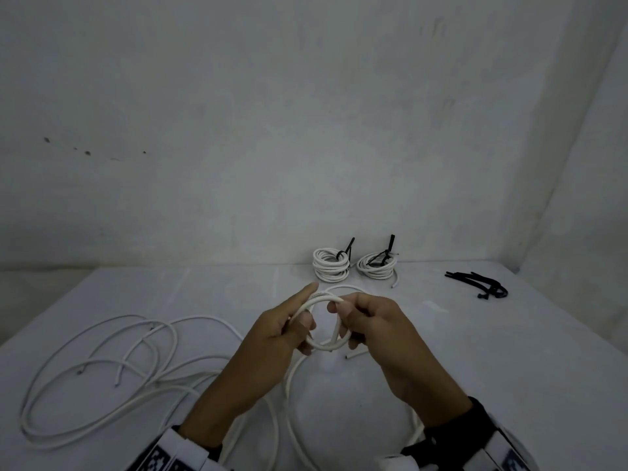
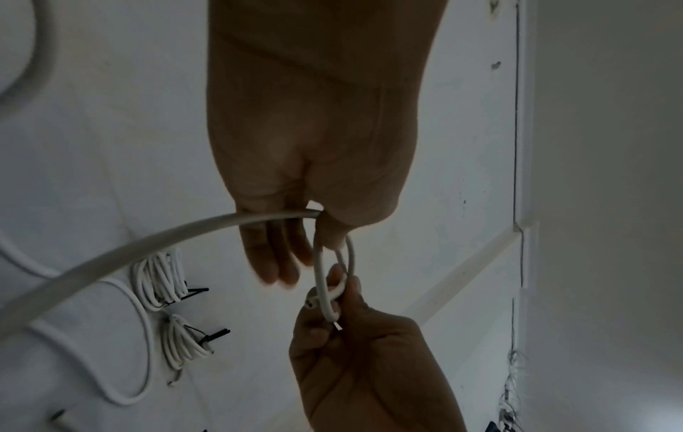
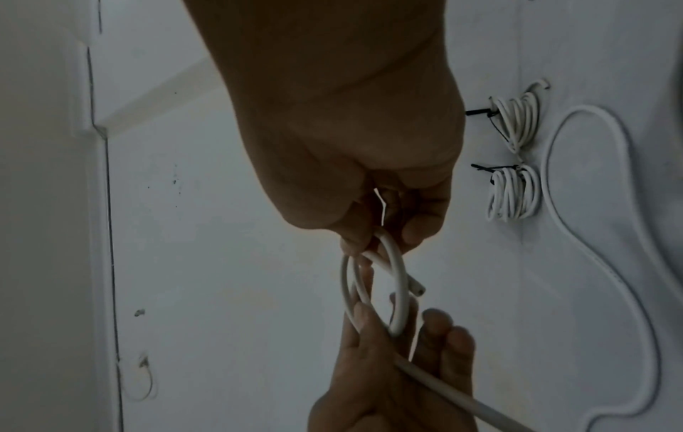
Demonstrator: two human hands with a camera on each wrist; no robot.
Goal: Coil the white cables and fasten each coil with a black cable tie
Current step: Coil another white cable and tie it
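Both hands hold a small loop of white cable [image 1: 327, 348] above the table's middle. My left hand [image 1: 307, 307] pinches the loop's left side with the thumb, its index finger stretched along the top. My right hand [image 1: 342, 319] grips the right side with curled fingers. In the left wrist view the loop [image 2: 318, 280] hangs between the left thumb and the right hand [image 2: 343, 295]. The right wrist view shows about two turns of the loop [image 3: 401, 292], with a cut end sticking out. The rest of this cable [image 1: 292, 375] trails down to the table beneath my wrists.
Two finished coils [image 1: 331, 265] [image 1: 377, 266], each bound by a black tie, stand at the table's back edge by the wall. Spare black cable ties [image 1: 482, 283] lie at the back right. Several loose white cables [image 1: 102, 362] sprawl across the left half.
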